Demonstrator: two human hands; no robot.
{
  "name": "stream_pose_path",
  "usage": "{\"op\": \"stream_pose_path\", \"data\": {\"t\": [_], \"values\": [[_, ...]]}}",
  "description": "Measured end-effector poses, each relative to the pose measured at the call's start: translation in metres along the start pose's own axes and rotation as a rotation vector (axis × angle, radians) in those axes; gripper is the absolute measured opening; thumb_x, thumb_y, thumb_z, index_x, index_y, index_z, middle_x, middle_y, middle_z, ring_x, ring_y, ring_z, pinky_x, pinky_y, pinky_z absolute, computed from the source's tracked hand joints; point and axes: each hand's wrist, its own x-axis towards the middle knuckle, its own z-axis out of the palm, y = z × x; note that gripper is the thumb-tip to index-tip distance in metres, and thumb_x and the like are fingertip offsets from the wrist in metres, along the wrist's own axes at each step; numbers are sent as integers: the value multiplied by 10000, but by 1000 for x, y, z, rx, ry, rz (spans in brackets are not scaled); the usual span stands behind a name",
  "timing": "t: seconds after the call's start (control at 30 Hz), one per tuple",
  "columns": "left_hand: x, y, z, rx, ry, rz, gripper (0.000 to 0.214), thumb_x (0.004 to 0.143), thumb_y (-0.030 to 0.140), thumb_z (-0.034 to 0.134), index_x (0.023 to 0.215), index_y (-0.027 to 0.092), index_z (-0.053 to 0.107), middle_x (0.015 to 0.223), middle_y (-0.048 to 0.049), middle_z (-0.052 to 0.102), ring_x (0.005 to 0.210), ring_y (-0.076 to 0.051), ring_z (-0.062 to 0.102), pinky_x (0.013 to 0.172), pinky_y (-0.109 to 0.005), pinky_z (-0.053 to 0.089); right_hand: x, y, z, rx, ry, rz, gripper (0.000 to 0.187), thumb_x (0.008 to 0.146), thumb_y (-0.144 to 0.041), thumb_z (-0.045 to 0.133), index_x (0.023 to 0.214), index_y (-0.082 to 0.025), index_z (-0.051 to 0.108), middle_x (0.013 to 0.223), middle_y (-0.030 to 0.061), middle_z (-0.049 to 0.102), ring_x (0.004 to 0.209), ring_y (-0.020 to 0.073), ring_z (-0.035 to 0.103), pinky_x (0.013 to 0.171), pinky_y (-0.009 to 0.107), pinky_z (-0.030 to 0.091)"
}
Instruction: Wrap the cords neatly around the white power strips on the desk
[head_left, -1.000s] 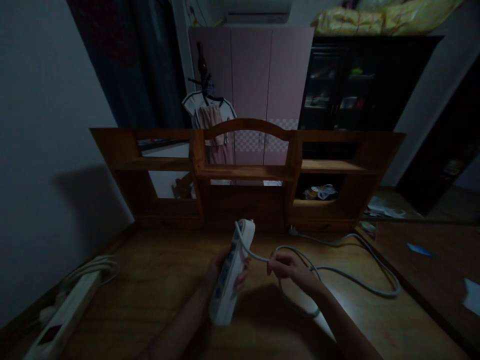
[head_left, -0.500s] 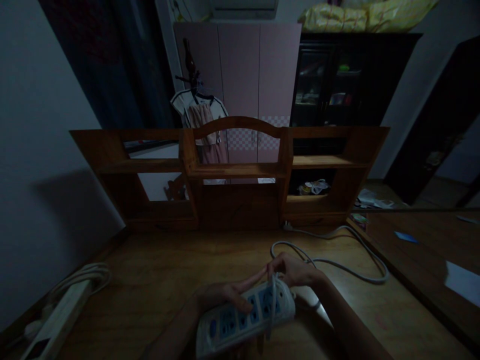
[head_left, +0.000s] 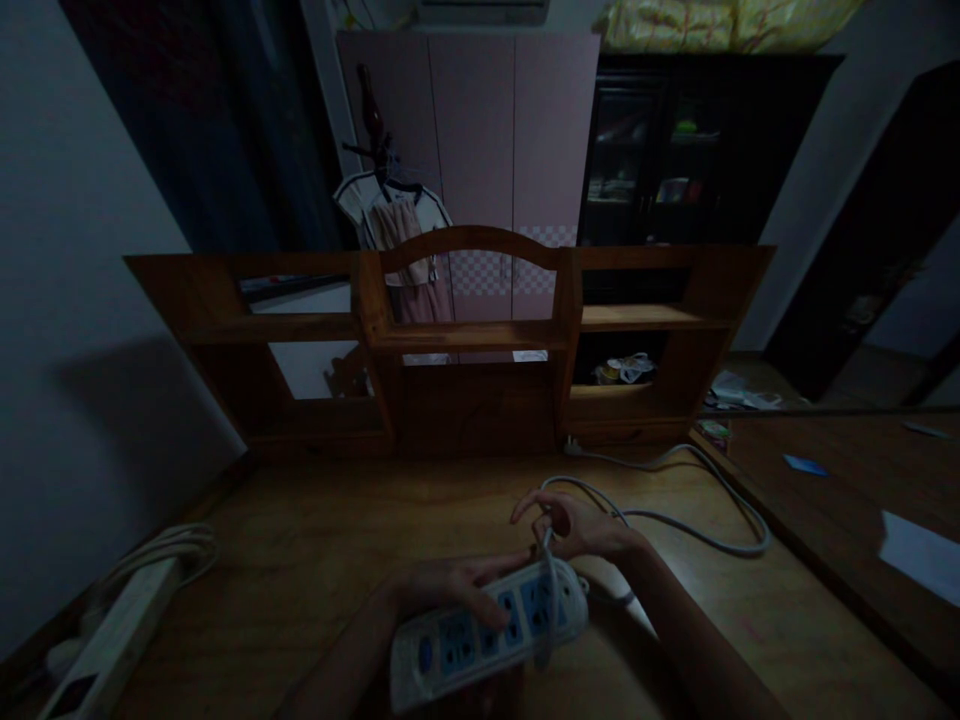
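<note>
A white power strip (head_left: 480,635) with blue sockets lies almost flat above the wooden desk (head_left: 315,560), near its front edge. My left hand (head_left: 442,585) grips it from above, fingers over the sockets. My right hand (head_left: 574,525) pinches the strip's grey cable (head_left: 675,520) just above the strip's right end. One turn of cable crosses over the strip's right end. The remaining cable loops across the desk to the right and back to the foot of the shelf unit.
A wooden shelf unit (head_left: 465,340) stands at the back of the desk. A second power strip with coiled cable (head_left: 124,610) lies at the left edge. Papers (head_left: 919,550) lie on a dark surface to the right. Clothes hang on a rack (head_left: 394,225) behind.
The strip went from standing on end to lying nearly flat in my left hand. My right hand brought the cable over its right end, and the loop on the desk shrank.
</note>
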Motion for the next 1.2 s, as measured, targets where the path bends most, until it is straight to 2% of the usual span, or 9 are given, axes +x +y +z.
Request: {"op": "stream_pose_path", "data": {"t": [0.13, 0.3, 0.43, 0.57, 0.63, 0.73, 0.9, 1.07, 1.2], "values": [[3, -2, -3, 91, -17, -58, 447, 657, 342, 755, 1075, 235, 640, 963, -59, 676, 739, -195, 641, 575, -267, 472, 0, -5, 6, 21, 38, 25, 497, 685, -214, 717, 1149, -184, 541, 649, -55, 582, 540, 80, 504, 518, 179, 371], [8, -7, -3, 186, -25, -136, 393, 690, 339, 738, 1065, 261, 649, 934, -36, 664, 684, -168, 627, 550, -246, 444, 3, -6, 14, -57, 28, 54, 496, 668, -259, 750, 1123, -187, 565, 671, -45, 594, 581, 91, 523, 525, 180, 371], [9, -8, -3, 215, -22, -139, 371, 713, 304, 724, 1074, 276, 641, 960, -36, 657, 696, -154, 621, 558, -236, 454, 5, -3, 16, -161, 36, 61, 493, 666, -287, 769, 1110, -193, 574, 617, -69, 545, 539, 79, 487, 484, 168, 338], [11, -11, -8, 241, -1, -131, 364, 686, 307, 749, 1030, 244, 648, 970, -55, 655, 700, -163, 628, 549, -235, 467, 6, -1, 17, -288, 50, 27, 434, 696, -310, 748, 1080, -191, 585, 663, -50, 577, 572, 86, 513, 507, 173, 356], [13, -12, -11, 206, 42, -100, 394, 691, 314, 744, 1061, 244, 626, 995, -63, 651, 705, -165, 632, 548, -237, 471, 7, 0, 18, -333, 124, -3, 371, 727, -301, 716, 1057, -189, 586, 673, -45, 586, 573, 88, 515, 509, 175, 358], [16, -12, -14, 132, 115, -39, 412, 710, 313, 727, 1094, 252, 589, 1025, -67, 646, 690, -152, 631, 559, -235, 474, 10, 1, 21, -404, 331, -43, 341, 767, -347, 677, 1046, -186, 566, 660, -39, 586, 568, 106, 537, 496, 186, 361], [23, -15, -17, 129, 178, -1, 360, 719, 303, 720, 1046, 230, 589, 971, -70, 657, 612, -125, 616, 516, -203, 447, 14, -1, 24, -796, 630, -135, 261, 849, -425, 581, 964, -191, 588, 593, -34, 562, 532, 122, 533, 495, 212, 330], [21, -12, -19, 28, 145, 69, 435, 711, 309, 726, 1105, 226, 563, 989, -101, 646, 631, -161, 639, 529, -247, 493, 2, -14, 11, -1126, 647, -155, 276, 928, -384, 459, 806, -192, 616, 625, 7, 602, 570, 132, 556, 545, 234, 329], [14, -7, -24, -30, 175, 97, 540, 716, 316, 715, 1207, 253, 499, 972, -113, 654, 625, -188, 651, 529, -290, 516, -11, -21, -5, -1228, 677, -224, 308, 924, -391, 475, 752, -187, 629, 711, 45, 621, 641, 146, 566, 616, 247, 369]]}}
